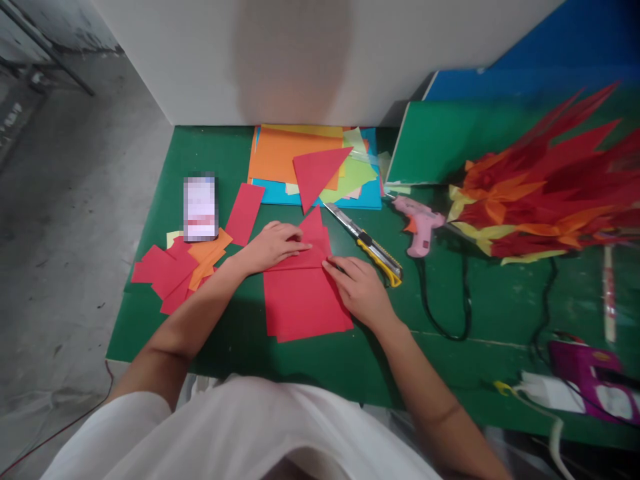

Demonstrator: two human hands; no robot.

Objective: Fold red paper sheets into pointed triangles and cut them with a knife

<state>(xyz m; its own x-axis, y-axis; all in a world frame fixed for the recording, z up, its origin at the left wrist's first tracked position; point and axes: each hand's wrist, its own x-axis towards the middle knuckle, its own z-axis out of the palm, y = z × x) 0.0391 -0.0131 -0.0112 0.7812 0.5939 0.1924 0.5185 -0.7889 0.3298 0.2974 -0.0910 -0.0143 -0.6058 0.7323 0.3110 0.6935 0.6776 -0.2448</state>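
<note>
A red paper sheet (303,300) lies on the green table (310,363) in front of me, its top part folded over into a point. My left hand (273,245) lies flat on the fold, fingers stretched to the right. My right hand (357,288) presses the fold's right edge with fingertips together. A yellow utility knife (367,245) lies just right of my right hand, apart from it.
Red and orange paper scraps (175,267) and a phone (200,207) lie at left. A stack of coloured sheets (313,163) with a red triangle is behind. A pink glue gun (417,227), paper flame decoration (545,193), green board (440,143) and cables stand at right.
</note>
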